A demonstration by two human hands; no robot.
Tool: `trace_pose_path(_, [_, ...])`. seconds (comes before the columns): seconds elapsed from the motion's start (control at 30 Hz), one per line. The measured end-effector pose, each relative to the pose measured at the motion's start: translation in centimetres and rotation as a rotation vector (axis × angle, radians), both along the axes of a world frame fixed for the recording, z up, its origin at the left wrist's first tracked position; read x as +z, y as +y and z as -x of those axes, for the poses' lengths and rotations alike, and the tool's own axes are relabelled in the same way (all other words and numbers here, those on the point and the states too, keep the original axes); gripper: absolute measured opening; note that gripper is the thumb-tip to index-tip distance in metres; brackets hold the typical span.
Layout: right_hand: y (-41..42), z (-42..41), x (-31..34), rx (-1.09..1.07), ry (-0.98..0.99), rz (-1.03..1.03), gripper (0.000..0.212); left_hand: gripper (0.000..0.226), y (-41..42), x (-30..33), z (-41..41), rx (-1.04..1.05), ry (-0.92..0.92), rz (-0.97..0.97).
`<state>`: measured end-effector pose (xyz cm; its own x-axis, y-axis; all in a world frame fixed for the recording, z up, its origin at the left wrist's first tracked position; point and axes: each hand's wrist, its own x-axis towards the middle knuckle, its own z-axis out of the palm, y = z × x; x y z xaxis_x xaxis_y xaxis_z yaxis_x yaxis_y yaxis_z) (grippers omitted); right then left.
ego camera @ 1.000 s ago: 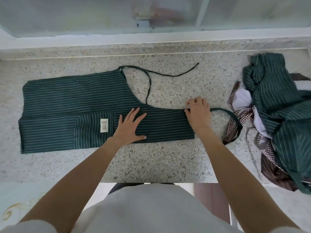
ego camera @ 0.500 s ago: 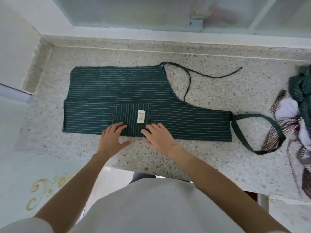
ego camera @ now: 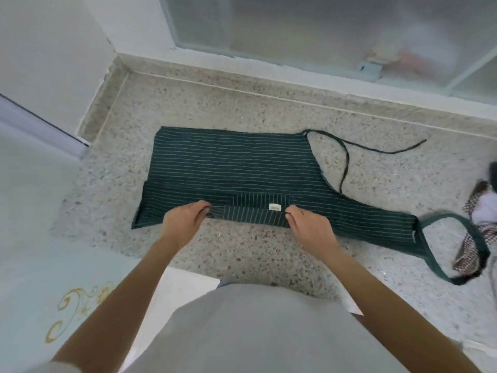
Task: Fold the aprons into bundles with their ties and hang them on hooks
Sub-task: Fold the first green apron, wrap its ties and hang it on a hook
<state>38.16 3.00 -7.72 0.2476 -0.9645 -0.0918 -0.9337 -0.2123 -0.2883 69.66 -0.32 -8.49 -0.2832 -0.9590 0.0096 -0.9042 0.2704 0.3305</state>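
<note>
A dark green striped apron point(ego camera: 231, 162) lies folded lengthwise on the speckled stone counter point(ego camera: 215, 103). Its thin waist tie point(ego camera: 376, 149) trails toward the back right, and its neck loop point(ego camera: 457, 254) lies at the right end. My left hand point(ego camera: 183, 222) pinches the apron's near edge left of the pocket. My right hand point(ego camera: 309, 227) pinches the same edge just right of the small white label point(ego camera: 274, 207). Between both hands the near edge is lifted slightly off the counter.
A heap of other aprons point(ego camera: 481, 208), checked and white cloth showing, lies at the counter's right edge, touching the neck loop. A frosted window point(ego camera: 322, 28) runs along the back. A white wall point(ego camera: 48, 55) stands at the left, with pale tiled floor point(ego camera: 32, 238) below.
My hands slid left along the apron from the bib end to the pocket area. They went from lying flat on the cloth to pinching and raising its near edge. The view swung left.
</note>
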Motion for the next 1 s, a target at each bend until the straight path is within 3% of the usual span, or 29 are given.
trace_pose_path(0.07, [-1.2,0.9,0.9,-0.006,-0.061,0.041,0.043,0.029,-1.6,1.8,-0.3,-0.033,-0.006,0.068])
trace_pose_path(0.13, [-3.5,1.9,2.3,0.008,-0.142,0.036,0.030,0.035,-4.2,3.6,-0.3,-0.073,-0.022,0.119])
trace_pose_path(0.27, [-10.1,3.4,3.9,0.013,-0.196,0.068,0.022,0.033,-11.0,5.8,0.4,-0.142,-0.089,0.185])
trace_pose_path(0.37, [-15.1,3.6,3.2,-0.063,-0.105,0.076,0.019,0.028,-15.8,4.8,0.9,-0.087,-0.195,0.030])
trace_pose_path(0.5, [-19.8,2.8,1.0,-0.157,0.023,-0.066,0.021,0.030,-19.5,1.7,0.4,-0.016,-0.311,-0.142])
trace_pose_path(0.67, [-21.8,2.3,-0.9,-0.179,0.071,-0.163,0.023,0.029,-21.1,-1.1,-0.2,-0.015,-0.272,-0.168])
trace_pose_path(1.0, [-21.9,1.4,-2.9,-0.213,0.195,-0.013,0.014,0.015,-21.3,-3.3,-2.1,-0.078,-0.137,0.017])
